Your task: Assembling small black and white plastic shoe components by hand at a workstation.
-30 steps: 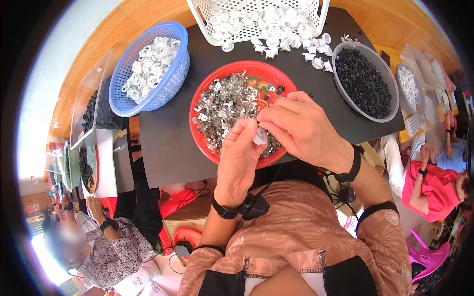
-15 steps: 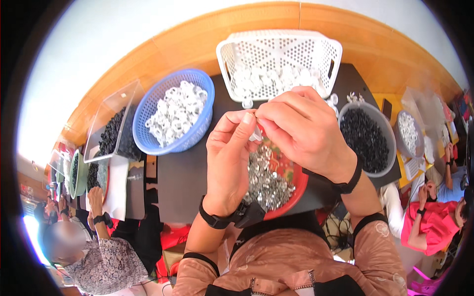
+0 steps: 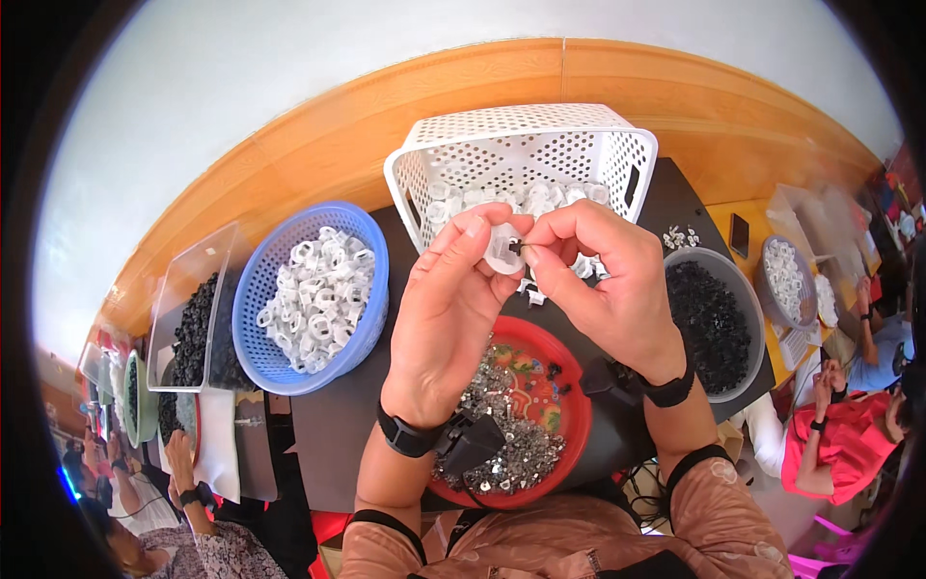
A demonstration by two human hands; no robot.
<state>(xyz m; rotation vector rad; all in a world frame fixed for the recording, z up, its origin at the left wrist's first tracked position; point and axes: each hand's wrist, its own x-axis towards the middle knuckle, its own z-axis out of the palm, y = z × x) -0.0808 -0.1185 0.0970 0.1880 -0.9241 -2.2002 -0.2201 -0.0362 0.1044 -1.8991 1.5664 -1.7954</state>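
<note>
My left hand [image 3: 446, 299] pinches a white round plastic part [image 3: 500, 253] between thumb and fingers. My right hand [image 3: 608, 275] is closed on a small black plastic piece [image 3: 516, 247], held against the white part; whether it is seated in it I cannot tell. Both hands are raised over the table, just in front of a white perforated basket [image 3: 521, 118] with white plastic parts [image 3: 540, 198] in it. Below them stands a red tray [image 3: 577, 405] with a patterned bottom, holding many small shiny metal pieces [image 3: 511, 454] and a few black bits.
A blue basket [image 3: 246, 318] of white parts stands left, beside a clear bin [image 3: 217, 280] of black pieces. A grey bowl [image 3: 757, 328] of black pieces is on the right. A phone [image 3: 740, 234] lies farther right. Other people sit at both sides, one in a red shirt [image 3: 839, 439].
The white part is now turned toward me and the black piece shows in my right fingers. My hands have parted slightly. The view has tilted, so the table sits lower.
</note>
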